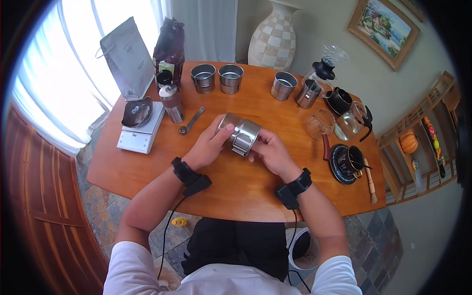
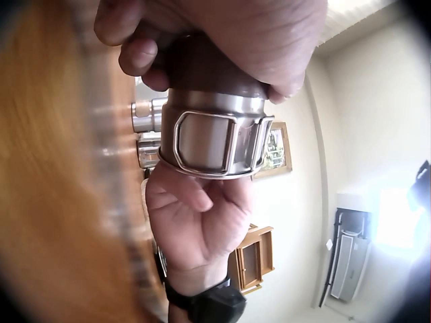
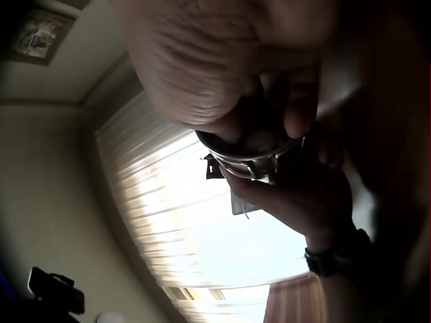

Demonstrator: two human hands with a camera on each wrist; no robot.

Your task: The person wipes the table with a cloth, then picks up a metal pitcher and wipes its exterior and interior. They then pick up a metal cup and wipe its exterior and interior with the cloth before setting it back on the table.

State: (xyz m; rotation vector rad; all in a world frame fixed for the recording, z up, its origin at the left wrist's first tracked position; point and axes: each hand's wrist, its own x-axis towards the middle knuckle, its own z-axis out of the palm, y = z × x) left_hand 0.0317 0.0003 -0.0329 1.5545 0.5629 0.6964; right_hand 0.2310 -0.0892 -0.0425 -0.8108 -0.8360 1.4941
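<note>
steel cup (image 1: 245, 136) tilted in left hand (image 1: 208, 145), right hand (image 1: 276, 156) at its mouth

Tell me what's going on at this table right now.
A person holds a metal cup on its side above the wooden table. The left hand grips one end, while the right hand is at the open rim, with its fingers reaching in. Three similar cups stand at the far side. A hand grinder stands by the white scale on the left, and a glass pot is on the right.
</note>
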